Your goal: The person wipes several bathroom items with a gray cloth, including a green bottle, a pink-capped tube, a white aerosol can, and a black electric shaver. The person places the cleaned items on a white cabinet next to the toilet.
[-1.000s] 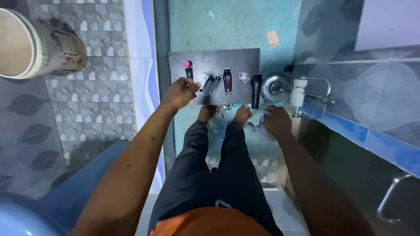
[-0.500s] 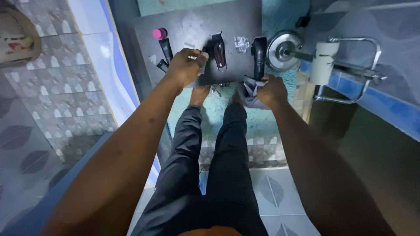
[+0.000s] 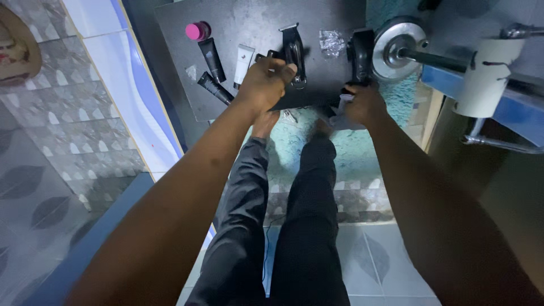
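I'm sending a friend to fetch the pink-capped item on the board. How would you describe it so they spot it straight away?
Find the dark board in front of the seated person's feet. At its far-left end, beyond the left hand, stands a small container with a round pink cap. The tubes beside it are black or white; only this is pink.

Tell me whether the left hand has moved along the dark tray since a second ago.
Yes. The left hand has shifted right along the dark tray, from the pink-capped tube to the clipper.

Both arms reach out straight, the left hand (image 3: 265, 84) curled on the dark tray's (image 3: 249, 22) near edge, the right hand (image 3: 365, 105) closed at its near right corner.
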